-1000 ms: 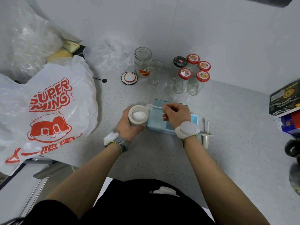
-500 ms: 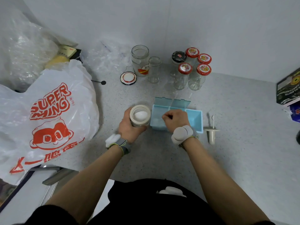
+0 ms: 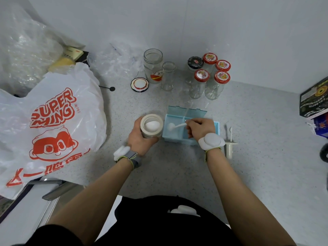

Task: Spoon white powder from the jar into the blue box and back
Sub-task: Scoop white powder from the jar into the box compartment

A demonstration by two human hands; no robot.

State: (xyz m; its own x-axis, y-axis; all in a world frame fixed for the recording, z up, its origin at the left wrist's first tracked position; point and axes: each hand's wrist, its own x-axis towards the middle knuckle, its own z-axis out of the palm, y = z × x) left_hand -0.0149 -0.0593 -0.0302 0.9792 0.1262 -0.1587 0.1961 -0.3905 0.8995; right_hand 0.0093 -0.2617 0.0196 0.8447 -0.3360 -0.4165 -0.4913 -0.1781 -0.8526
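**K:** At tabletop centre, status: left hand (image 3: 142, 139) is wrapped round the jar (image 3: 151, 126), holding it upright. Jar is open, white powder (image 3: 152, 125) mounded inside. Blue box (image 3: 191, 129) sits just beside it at the jar's 3 o'clock, touching or nearly so, lid flipped up at its 12 o'clock edge.

**M:** Right hand?

**K:** Right hand (image 3: 200, 128) pinches the handle of the white spoon (image 3: 174, 126), fingers curled on it. Bowl of the spoon is down in the box's left compartment, at the hand's 9 o'clock.

**M:** What changed?

**K:** A second ago the spoon was up at the jar rim, bowl over the mouth. Half a second ago the hand was over the box and hid the spoon. Now the bowl is visible low in the left compartment, on a patch of white. Jar and left hand haven't shifted relative to the box; the framing change is head motion.

**M:** So a load got across.

**K:** My read: yes, one jar-to-box transfer is landing or just landed. Can't tell if the bowl has emptied; white on white.

**M:** Risk?

**K:** Powder clinging to the spoon and scattering on the lift back over the gap. Jar still looks well filled, so the "and back" half is probably ahead.

**M:** Anything else nearby?

**K:** Empty glass jars (image 3: 204, 80) at 12 o'clock, a printed plastic bag (image 3: 53, 121) at 9, and a pale plastic holder with a second small spoon (image 3: 230, 144) at the box's 3 o'clock. None in the way.
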